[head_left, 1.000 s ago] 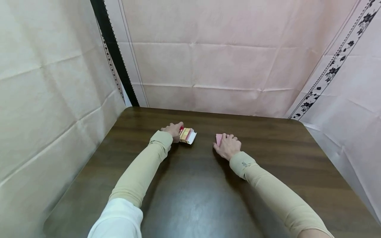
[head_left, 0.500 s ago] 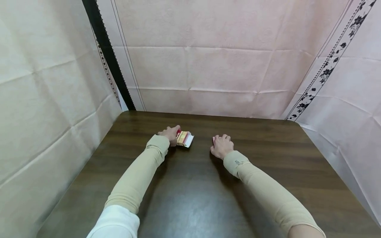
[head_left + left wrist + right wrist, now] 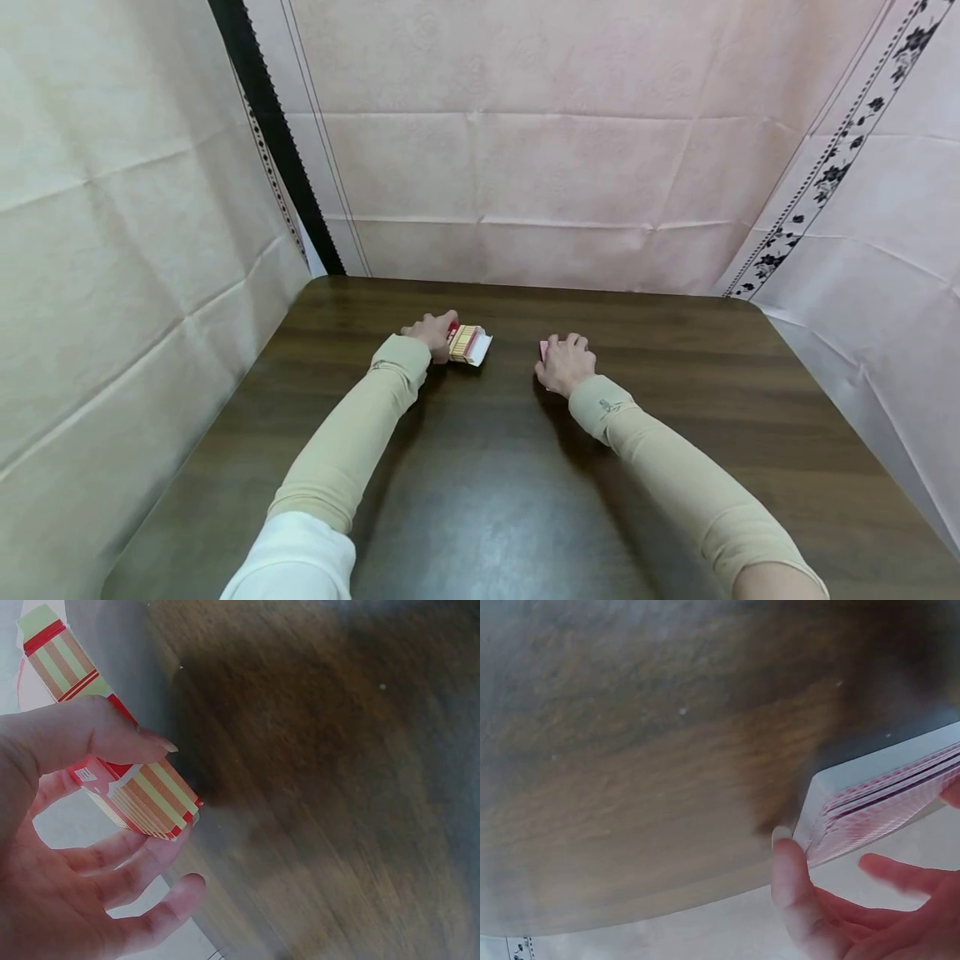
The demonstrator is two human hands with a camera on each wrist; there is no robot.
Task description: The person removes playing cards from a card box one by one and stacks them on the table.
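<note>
In the head view, my left hand [image 3: 429, 335] holds a striped card box [image 3: 469, 344] above the far part of the table. Red, yellow and tan stripes run along the box [image 3: 154, 796] in the left wrist view, its end flap standing open. My thumb lies across it, with fingers beneath. To the right, my right hand [image 3: 566, 365] grips a deck of playing cards [image 3: 543, 350], mostly hidden behind the fingers. The right wrist view shows the deck [image 3: 885, 787] as a thick stack with pink-patterned backs, slightly fanned edges and a thumb at one corner. Box and deck are apart.
A dark brown wooden table [image 3: 465, 467] lies under both hands. Pale cloth sheets [image 3: 562, 167] hang behind it and at both sides, close to the table's edges. A black strip [image 3: 281, 142] shows at the back left corner.
My right hand has shifted slightly left, and its fingers now cover more of the deck's pink back. The left hand and box stay nearly in place. The head view has shifted a little.
</note>
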